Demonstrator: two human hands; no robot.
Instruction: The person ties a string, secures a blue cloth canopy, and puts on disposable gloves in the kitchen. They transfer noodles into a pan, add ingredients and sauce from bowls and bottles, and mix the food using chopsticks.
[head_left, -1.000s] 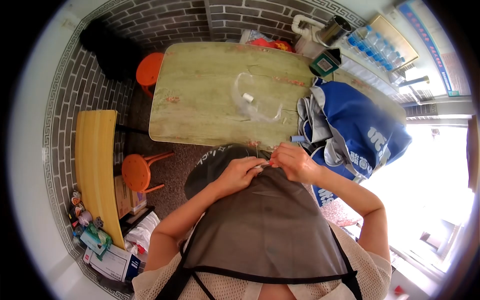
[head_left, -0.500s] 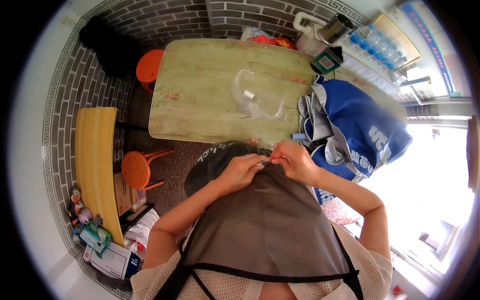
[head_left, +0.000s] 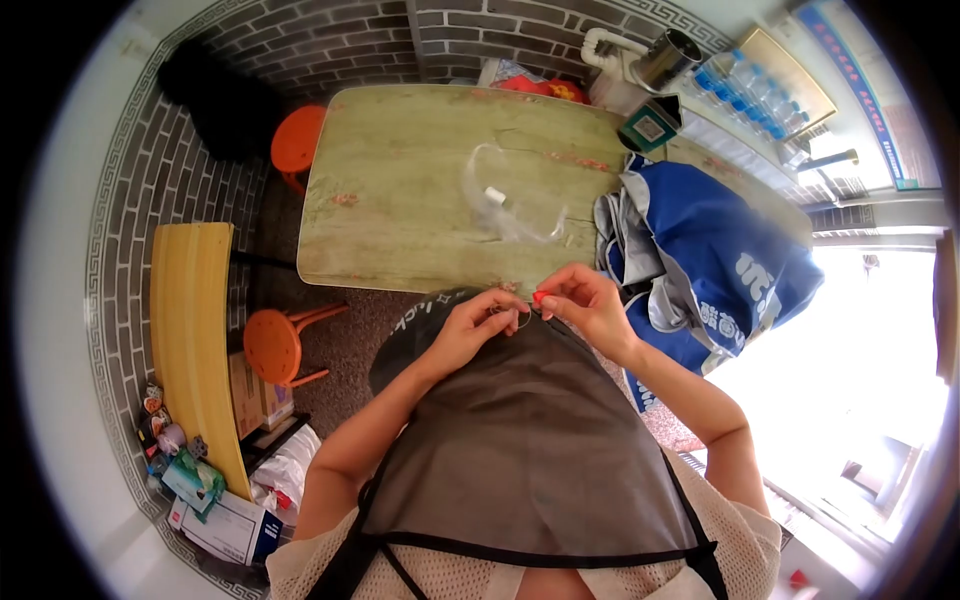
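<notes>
Both of my hands are raised in front of the grey-brown apron [head_left: 520,430], close to the near edge of the table. Between the thumb and forefinger of my right hand [head_left: 590,305] is a small red piece [head_left: 541,298]. My left hand [head_left: 478,325] is pinched on a thin ring-like loop [head_left: 524,319], too small to make out fully. A narrow gap separates the fingertips of the two hands. Beyond them, a small white cylinder [head_left: 495,196] lies on the green table [head_left: 400,190] with crumpled clear plastic [head_left: 520,225] around it.
A large blue bag [head_left: 715,250] covers the table's right end, near a dark green box [head_left: 650,125]. Water bottles [head_left: 755,95] stand at the back right. Orange stools [head_left: 272,347] and a wooden bench [head_left: 195,340] are on the left.
My hands have moved apart from their touching position. The red piece now shows clearly in my right fingers, and the loop shows at my left fingertips.
</notes>
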